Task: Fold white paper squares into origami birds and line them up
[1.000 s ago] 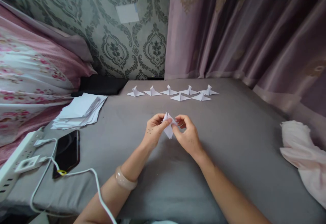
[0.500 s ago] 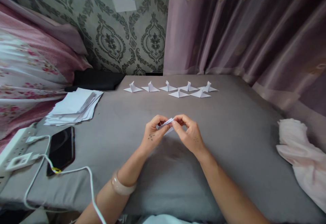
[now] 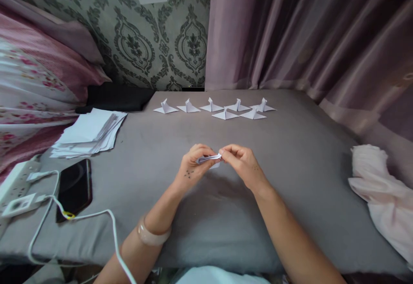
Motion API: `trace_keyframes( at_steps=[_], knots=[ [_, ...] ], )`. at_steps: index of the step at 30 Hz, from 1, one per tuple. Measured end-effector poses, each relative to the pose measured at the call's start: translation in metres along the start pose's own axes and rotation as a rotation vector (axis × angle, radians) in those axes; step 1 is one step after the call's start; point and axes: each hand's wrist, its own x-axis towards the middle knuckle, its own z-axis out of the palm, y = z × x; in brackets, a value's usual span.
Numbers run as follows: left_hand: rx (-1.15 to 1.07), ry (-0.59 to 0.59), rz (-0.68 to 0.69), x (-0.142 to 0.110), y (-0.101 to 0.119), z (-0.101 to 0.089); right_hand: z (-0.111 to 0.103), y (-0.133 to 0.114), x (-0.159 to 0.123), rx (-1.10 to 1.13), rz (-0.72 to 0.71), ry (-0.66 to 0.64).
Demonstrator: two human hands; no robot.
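A small folded white paper piece [image 3: 210, 159] is held between both hands just above the grey bed surface [image 3: 290, 180]. My left hand [image 3: 192, 166] pinches its left end, fingers curled round it. My right hand [image 3: 242, 165] pinches the right end with thumb and fingertips. The paper lies nearly flat and edge-on to the camera. Beyond the hands, several finished folded paper figures [image 3: 214, 108] stand in two short rows near the far edge.
A stack of white paper sheets [image 3: 87, 132] lies at the left. A black phone [image 3: 74, 188] with a white cable [image 3: 106, 228] and a power strip [image 3: 14, 187] sit at the near left. Pink cloth [image 3: 382, 189] is at the right; curtains behind.
The paper piece has been turned from upright to nearly flat between the fingers. The view has tilted down slightly, so everything sits a little higher in frame.
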Motion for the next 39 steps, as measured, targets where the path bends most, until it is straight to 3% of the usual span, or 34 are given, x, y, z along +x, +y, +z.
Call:
trace_keyframes(
  at_steps=[14,19,24,29,34,39],
  knots=[
    [0.276,-0.030,0.152,0.002,0.000,-0.010,-0.008,-0.004,-0.001,-0.013,0.142,-0.038],
    [0.168,-0.021,0.089,-0.001,-0.002,-0.009,-0.008,0.003,0.002,0.087,0.162,-0.084],
    [-0.071,0.020,-0.060,-0.004,-0.006,-0.003,-0.005,0.008,0.005,0.281,0.231,-0.152],
    [-0.197,0.036,-0.180,-0.003,-0.007,0.000,-0.003,0.008,0.005,0.249,0.231,-0.098],
    [-0.244,0.043,-0.238,-0.003,-0.006,0.002,-0.004,0.006,0.005,0.211,0.212,-0.066],
    [-0.262,0.052,-0.237,-0.003,-0.006,0.003,-0.004,0.009,0.007,0.332,0.330,-0.141]
  ],
)
